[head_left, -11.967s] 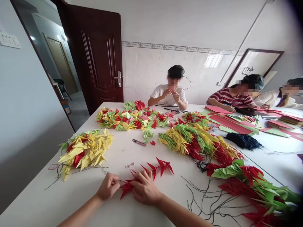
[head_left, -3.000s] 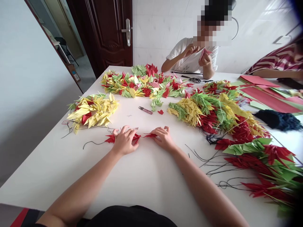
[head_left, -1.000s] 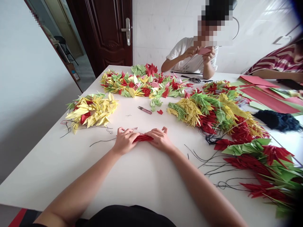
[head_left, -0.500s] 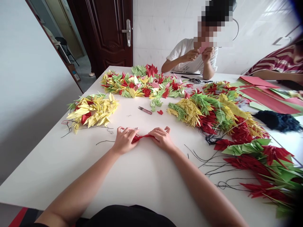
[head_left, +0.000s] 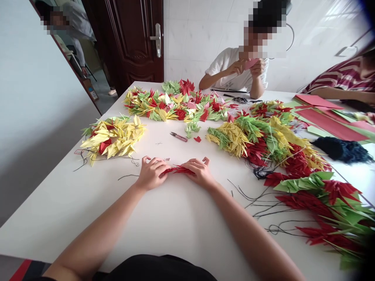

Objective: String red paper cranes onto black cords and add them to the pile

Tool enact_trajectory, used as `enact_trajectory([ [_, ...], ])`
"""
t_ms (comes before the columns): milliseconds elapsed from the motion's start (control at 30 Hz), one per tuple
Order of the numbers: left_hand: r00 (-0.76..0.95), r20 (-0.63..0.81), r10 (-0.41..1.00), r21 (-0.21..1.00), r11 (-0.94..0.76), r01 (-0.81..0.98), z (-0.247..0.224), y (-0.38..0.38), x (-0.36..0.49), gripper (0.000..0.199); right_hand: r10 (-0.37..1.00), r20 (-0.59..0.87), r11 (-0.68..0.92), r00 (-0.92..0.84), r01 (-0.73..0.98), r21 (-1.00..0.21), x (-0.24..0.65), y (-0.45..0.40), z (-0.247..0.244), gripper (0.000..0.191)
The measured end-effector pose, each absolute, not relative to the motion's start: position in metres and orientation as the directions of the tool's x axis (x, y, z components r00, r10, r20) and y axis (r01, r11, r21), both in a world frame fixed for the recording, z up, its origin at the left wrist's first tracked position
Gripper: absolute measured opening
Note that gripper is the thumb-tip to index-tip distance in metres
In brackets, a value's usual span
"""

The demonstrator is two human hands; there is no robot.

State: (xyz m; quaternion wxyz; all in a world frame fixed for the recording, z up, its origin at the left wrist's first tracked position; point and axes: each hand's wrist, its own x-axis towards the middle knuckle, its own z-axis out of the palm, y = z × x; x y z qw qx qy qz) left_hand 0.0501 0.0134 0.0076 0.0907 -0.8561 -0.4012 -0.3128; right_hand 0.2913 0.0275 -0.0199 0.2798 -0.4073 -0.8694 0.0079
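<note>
Red origami crane strand (head_left: 177,170) | count: one, bunched | left hand (head_left: 150,174), right hand (head_left: 200,173): pinching its two ends

Your left hand (head_left: 150,174) and right hand (head_left: 200,173) hold a bunched string of red paper cranes (head_left: 177,170) between them on the white table (head_left: 96,207). Black thread (head_left: 128,176) trails left; the folds are too small to read, and thread snips (head_left: 178,136) lie ahead.

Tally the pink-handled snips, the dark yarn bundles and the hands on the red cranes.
Pink-handled snips: 1
Dark yarn bundles: 1
Hands on the red cranes: 2, the left hand and the right hand
Total: 4
</note>
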Motion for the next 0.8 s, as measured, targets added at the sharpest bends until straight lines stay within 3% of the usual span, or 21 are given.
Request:
enact_trajectory([
  [300,0.524,0.624,0.580,0.096,-0.722,0.685,-0.003,0.011,0.060,0.021,0.651,0.495,0.729,-0.575,0.655,-0.199,0.285,0.023,-0.016,0.025],
  [600,0.453,0.525,0.721,0.221,-0.629,0.745,-0.006,0.014,0.053,0.025,0.664,0.518,0.709,-0.539,0.675,-0.206,0.289,0.025,-0.013,0.026],
  [800,0.429,0.539,0.725,0.229,-0.616,0.753,-0.004,0.019,0.047,0.018,0.690,0.547,0.670,-0.474,0.705,-0.234,0.291,0.025,-0.012,0.024],
])
